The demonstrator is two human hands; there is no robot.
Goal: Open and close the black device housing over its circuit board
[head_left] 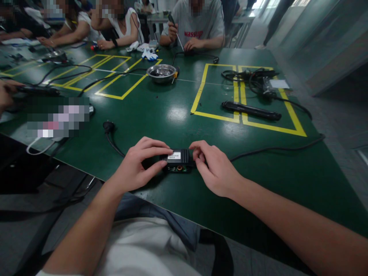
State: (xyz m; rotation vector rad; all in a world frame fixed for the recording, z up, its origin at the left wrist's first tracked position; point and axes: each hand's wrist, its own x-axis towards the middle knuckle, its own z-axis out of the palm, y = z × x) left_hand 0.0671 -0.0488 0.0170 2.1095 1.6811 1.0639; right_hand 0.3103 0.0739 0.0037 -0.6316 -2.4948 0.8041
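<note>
A black power adapter (184, 155) with ribbed casing and a white label lies on the green table in front of me. Its near side is uncovered, showing a circuit board with a copper coil (179, 168). My left hand (143, 163) has its thumb and fingers closed around the adapter's left end. At the right end, my right hand (214, 166) curls its fingers close to where a cord joins; what they hold is hidden. A black cord (267, 149) runs off to the right from behind that hand. Left of the adapter, another cord ends in a plug (108, 126).
A metal bowl (161, 73) of small parts stands farther back. To the right lie a black bar-shaped object (251, 110) and coiled cables (258, 82) within yellow tape. Across the table a person holds a screwdriver (176, 32). A blurred-out object (59, 120) sits left.
</note>
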